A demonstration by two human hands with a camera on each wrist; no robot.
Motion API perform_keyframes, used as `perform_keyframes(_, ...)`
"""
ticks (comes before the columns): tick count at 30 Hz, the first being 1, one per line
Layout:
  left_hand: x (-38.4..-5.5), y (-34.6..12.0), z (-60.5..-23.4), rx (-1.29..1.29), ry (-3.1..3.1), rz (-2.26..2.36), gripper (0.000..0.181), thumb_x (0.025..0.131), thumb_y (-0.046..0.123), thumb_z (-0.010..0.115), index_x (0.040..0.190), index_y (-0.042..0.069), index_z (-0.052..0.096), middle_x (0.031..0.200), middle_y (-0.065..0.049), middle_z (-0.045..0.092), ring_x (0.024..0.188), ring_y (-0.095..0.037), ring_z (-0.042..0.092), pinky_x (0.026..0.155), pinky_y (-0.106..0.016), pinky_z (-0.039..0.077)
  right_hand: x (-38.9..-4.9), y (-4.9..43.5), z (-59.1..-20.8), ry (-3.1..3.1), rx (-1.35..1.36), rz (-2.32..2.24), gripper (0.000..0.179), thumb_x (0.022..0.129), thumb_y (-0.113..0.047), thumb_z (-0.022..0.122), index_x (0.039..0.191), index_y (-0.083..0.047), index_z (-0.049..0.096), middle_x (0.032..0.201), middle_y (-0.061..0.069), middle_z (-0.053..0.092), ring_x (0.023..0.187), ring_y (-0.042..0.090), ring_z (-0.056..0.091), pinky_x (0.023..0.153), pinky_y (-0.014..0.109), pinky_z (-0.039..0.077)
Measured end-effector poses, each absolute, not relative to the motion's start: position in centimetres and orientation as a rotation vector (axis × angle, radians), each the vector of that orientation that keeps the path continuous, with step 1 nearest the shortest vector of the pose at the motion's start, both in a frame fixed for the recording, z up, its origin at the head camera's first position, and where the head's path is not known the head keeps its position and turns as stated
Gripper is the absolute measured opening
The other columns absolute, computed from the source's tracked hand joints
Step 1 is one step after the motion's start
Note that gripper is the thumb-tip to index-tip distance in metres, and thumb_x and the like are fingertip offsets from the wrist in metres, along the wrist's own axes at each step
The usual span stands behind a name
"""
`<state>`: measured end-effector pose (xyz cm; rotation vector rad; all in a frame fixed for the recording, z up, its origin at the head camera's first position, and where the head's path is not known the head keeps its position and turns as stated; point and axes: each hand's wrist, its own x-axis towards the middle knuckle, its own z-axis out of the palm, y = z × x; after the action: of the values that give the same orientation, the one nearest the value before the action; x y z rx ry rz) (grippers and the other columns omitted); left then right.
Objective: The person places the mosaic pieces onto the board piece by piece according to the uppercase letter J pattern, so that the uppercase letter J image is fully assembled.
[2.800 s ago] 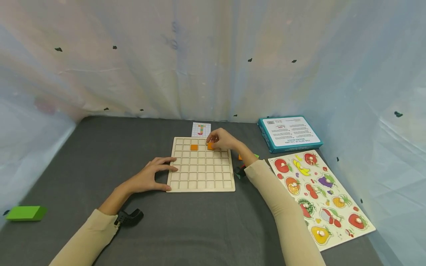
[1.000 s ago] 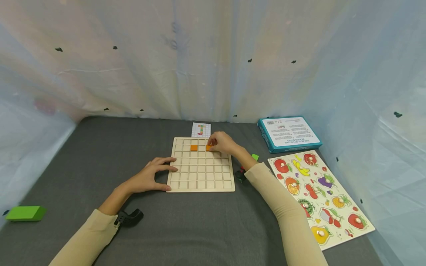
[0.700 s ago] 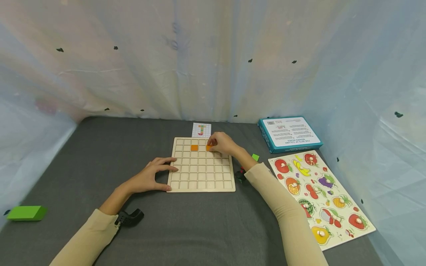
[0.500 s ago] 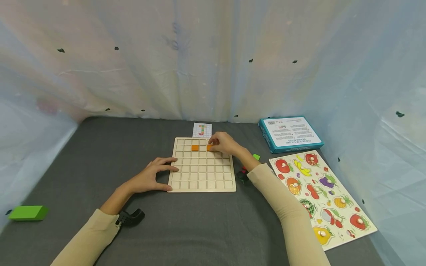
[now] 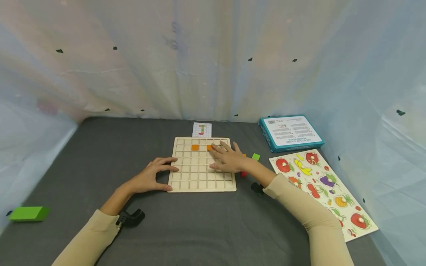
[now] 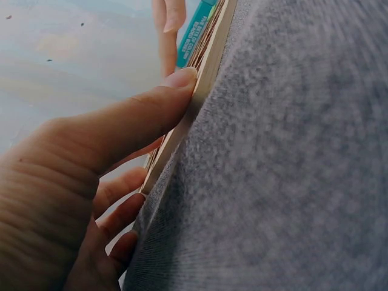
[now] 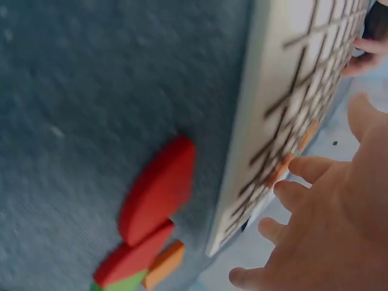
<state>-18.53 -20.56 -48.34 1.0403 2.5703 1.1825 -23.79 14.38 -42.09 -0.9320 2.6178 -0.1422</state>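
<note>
A pale wooden grid board lies on the dark cloth. Two orange square tiles sit in one row near its far side, a left one and a right one. My left hand touches the board's left edge with fingertips and thumb; the left wrist view shows the thumb against the board's rim. Spread fingers extend from my right hand over the board's right part, close by the right orange tile and partly covering it. Nothing is held in that hand. In the right wrist view its fingers are apart.
Right of the board lie red pieces, an orange piece and a green piece. Behind it is a card with a J pattern. A teal box and fruit puzzle lie right, a green block left.
Earlier my right hand pinched the right orange tile at its cell. The tile now lies there released, and the hand has opened and drawn back toward the right. My left hand keeps its place.
</note>
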Motion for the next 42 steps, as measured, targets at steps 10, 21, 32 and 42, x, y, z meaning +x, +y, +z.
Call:
perform_keyframes(10,-18.5,-20.5,-48.3,1.038,2.57,1.175,0.064,0.076,0.038,0.087,0.133,0.02,0.065,0.157,-0.008,0.036,0.141,-0.032,0.026,0.103,-0.066,0.016,-23.8,14.9,-42.3,2.608,-0.941,-0.216,0.074,0.104,-0.057,0.037,0.161,-0.015,0.016,0.167,0.007,0.006,0.152,0.033,-0.002,0.113,0.064,-0.004)
perform_keyframes(21,-18.6,-20.4,-48.3,1.046,2.586,1.162,0.063,0.076,0.04,0.087,0.132,0.021,0.065,0.156,-0.008,0.037,0.14,-0.032,0.027,0.102,-0.066,0.017,-24.6,23.6,-41.0,2.76,-0.924,-0.499,0.033,0.093,-0.003,0.069,0.126,0.0,0.066,0.125,0.018,0.059,0.114,0.038,0.053,0.093,0.055,0.041)
perform_keyframes(32,-18.6,-20.6,-48.3,1.05,2.588,1.165,0.064,0.076,0.041,0.087,0.132,0.021,0.066,0.156,-0.008,0.037,0.14,-0.032,0.028,0.102,-0.065,0.018,-24.6,27.8,-42.0,2.725,-0.813,-0.641,0.03,0.088,0.006,0.071,0.117,0.008,0.065,0.096,0.017,0.054,0.079,0.023,0.047,0.073,0.039,0.042)
perform_keyframes(42,-18.6,-20.5,-48.4,1.046,2.587,1.167,0.064,0.075,0.041,0.088,0.132,0.021,0.066,0.156,-0.008,0.038,0.14,-0.032,0.028,0.102,-0.065,0.017,-24.7,27.7,-42.5,2.758,-0.803,-0.615,0.026,0.087,0.006,0.071,0.113,0.007,0.066,0.088,0.013,0.054,0.076,0.023,0.048,0.072,0.037,0.042)
